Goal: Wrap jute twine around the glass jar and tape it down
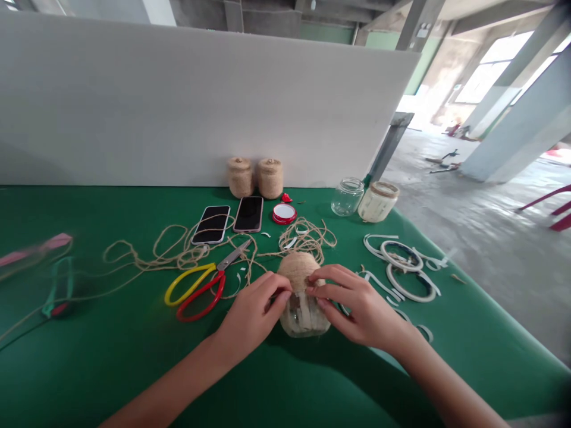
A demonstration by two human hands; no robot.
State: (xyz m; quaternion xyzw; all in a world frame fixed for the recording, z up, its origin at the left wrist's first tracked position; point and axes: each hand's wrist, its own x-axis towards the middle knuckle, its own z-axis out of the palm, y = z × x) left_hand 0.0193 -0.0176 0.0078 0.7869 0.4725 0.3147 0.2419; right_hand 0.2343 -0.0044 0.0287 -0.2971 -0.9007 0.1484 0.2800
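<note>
A glass jar (305,318) sits on the table in front of me, its far part wrapped in jute twine (298,268) and its near part bare, with whitish tape strips on the glass. At the jar's left side, my left hand (261,303) is closed, thumb and forefinger pinched at the edge of the twine wrap. My right hand (357,303) curls round the right side, fingertips pressed on the jar at the same edge. The exact strand under the fingertips is hard to see. Loose twine (310,241) lies tangled just behind the jar.
Scissors (218,279) with yellow and red handles lie left, near two phones (248,214). Two twine-covered jars (270,179) stand by the white board (191,113). A red-rimmed lid (284,213), a clear jar (347,197), a taped jar (378,203) and tape rolls (401,255) are around.
</note>
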